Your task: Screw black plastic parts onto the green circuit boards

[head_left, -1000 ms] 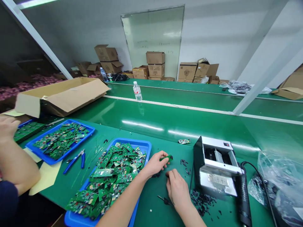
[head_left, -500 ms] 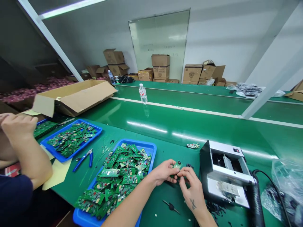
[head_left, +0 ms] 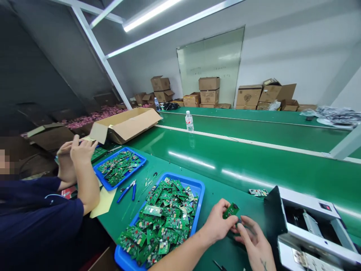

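1. Our left hand (head_left: pixel 218 222) is narrowly pinched, holding a small green circuit board (head_left: pixel 231 210) upright between thumb and fingertips, with the board standing just above them.
2. Our right hand (head_left: pixel 252 241) is half open with curled fingers, just below the board. We cannot tell whether its fingertips touch the board, and the bottom frame edge cuts off its wrist.
3. Something dark sits behind the board's lower edge, but we cannot make it out between the hands.
4. Just left of our left hand lies a blue tray (head_left: pixel 196 186), heaped with green circuit boards (head_left: pixel 166 222); our left forearm crosses its corner.
5. To the right, a silver-and-black machine (head_left: pixel 307 229) is cut off by the frame edge.
6. Farther left are a second blue tray (head_left: pixel 126 176), blue-handled side cutters (head_left: pixel 126 191), and a co-worker's raised hands (head_left: pixel 76 154).
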The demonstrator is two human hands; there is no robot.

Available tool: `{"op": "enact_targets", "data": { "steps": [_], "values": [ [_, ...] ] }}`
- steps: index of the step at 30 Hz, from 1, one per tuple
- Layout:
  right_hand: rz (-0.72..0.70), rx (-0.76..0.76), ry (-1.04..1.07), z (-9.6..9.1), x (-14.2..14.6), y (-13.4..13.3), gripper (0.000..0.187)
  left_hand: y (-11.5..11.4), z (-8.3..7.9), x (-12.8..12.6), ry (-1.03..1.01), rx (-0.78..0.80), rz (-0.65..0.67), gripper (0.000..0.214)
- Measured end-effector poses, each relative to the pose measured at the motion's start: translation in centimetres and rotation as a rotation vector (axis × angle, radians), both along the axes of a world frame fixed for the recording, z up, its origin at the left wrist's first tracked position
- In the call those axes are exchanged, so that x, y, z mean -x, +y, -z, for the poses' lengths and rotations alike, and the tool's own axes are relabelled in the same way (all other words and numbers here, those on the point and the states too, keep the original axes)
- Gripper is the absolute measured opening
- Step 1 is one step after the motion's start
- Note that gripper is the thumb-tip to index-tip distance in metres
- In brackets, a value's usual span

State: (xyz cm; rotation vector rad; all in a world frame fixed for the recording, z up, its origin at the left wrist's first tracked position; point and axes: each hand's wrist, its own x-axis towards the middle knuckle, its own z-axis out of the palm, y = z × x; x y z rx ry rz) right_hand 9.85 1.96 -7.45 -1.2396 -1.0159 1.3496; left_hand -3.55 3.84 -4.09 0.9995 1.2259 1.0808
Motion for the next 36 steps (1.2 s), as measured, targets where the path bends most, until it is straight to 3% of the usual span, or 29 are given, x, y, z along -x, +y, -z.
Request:
{"op": "enact_targets", "data": {
  "steps": [3,10,12,29,36],
  "values": [
    [0.008,0.142,0.156,-0.4,0.0,0.1,0.051,-0.1,-0.4,0.3,0.072,-0.081,0.044,0.021],
    [0.044,0.115,0.122,-1.5,0.0,-0.2,0.045,0.0,-3.0,4.3,0.303,-0.014,0.412,0.023],
    [0.038,0.113,0.115,-1.8,0.0,-0.2,0.044,0.2,-3.4,5.3,0.326,-0.001,0.459,0.026],
    [-0.187,0.075,-0.005,-3.7,-1.3,-0.6,0.034,-0.1,-5.0,5.6,0.287,-0.055,0.53,0.028],
    [-0.245,0.04,-0.079,-4.0,-1.3,-0.5,0.038,0.0,-4.8,5.3,0.317,-0.011,0.464,0.026]
  ]
}}
